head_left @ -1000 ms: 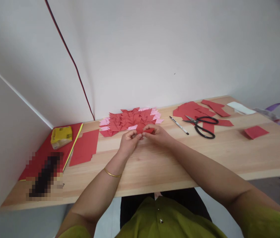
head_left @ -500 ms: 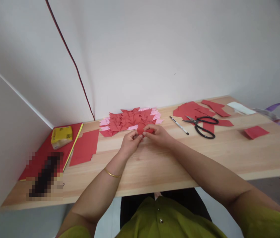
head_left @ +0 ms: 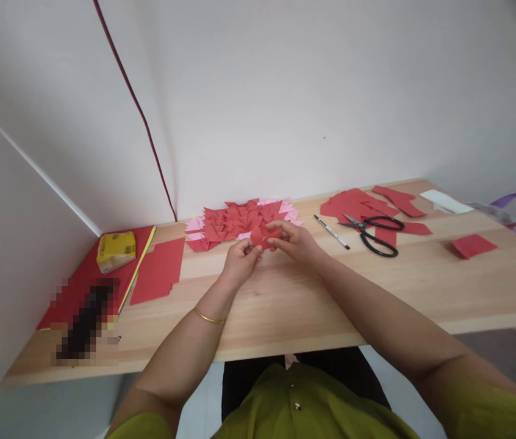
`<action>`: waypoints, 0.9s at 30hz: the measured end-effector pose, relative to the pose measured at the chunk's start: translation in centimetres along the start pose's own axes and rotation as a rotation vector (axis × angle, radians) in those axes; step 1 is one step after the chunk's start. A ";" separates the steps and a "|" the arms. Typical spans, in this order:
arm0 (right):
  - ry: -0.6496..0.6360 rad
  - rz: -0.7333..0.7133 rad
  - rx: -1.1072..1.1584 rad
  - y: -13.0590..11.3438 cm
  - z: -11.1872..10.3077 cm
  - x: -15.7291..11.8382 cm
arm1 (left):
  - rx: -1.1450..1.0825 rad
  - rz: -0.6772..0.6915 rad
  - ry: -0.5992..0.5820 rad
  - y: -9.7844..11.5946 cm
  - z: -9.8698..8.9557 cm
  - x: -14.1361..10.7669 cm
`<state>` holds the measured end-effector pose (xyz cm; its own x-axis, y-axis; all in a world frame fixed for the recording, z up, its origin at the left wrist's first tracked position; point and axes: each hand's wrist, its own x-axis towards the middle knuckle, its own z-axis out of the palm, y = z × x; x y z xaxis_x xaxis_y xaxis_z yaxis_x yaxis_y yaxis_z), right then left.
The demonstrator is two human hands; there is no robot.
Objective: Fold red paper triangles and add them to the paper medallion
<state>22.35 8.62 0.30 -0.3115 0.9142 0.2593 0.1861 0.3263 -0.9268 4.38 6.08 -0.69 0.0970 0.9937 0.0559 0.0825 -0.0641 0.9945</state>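
Between my two hands, above the middle of the wooden table (head_left: pixel 285 305), is a small piece of red paper (head_left: pixel 262 236) with folds in it. My left hand (head_left: pixel 241 261) pinches its lower left side between thumb and fingers. On the right side, my right hand (head_left: pixel 295 242) grips the same paper with thumb and fingertips. Just behind the hands lies a pile of folded red and pink paper pieces (head_left: pixel 235 221) against the wall.
Black-handled scissors (head_left: pixel 362 225) lie on red paper scraps (head_left: pixel 352 202) at the right, beside a pen (head_left: pixel 332 232). A red square (head_left: pixel 474 246) and white strip (head_left: pixel 445 201) are farther right. Red sheets (head_left: pixel 160 268) and a yellow packet (head_left: pixel 116 250) lie left.
The fingers of my right hand have shifted and spread a little on the red paper, which now shows more of its surface. The view has moved slightly.
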 end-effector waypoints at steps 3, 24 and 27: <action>0.085 -0.049 0.032 0.3 -0.8 0.2 | -0.041 -0.025 0.039 -0.1 -0.2 0.2; -0.221 -0.512 -0.190 0.0 -1.5 0.5 | -0.349 -0.145 -0.128 0.3 -0.2 -0.1; -0.261 -0.489 -0.153 -0.3 -1.6 0.4 | -0.330 -0.173 -0.158 0.6 -0.2 -0.2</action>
<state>23.68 9.27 1.12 -0.6112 0.5652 0.5541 0.0892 0.7448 -0.6613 4.25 5.87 -0.07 0.2631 0.9592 -0.1037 -0.2094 0.1617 0.9644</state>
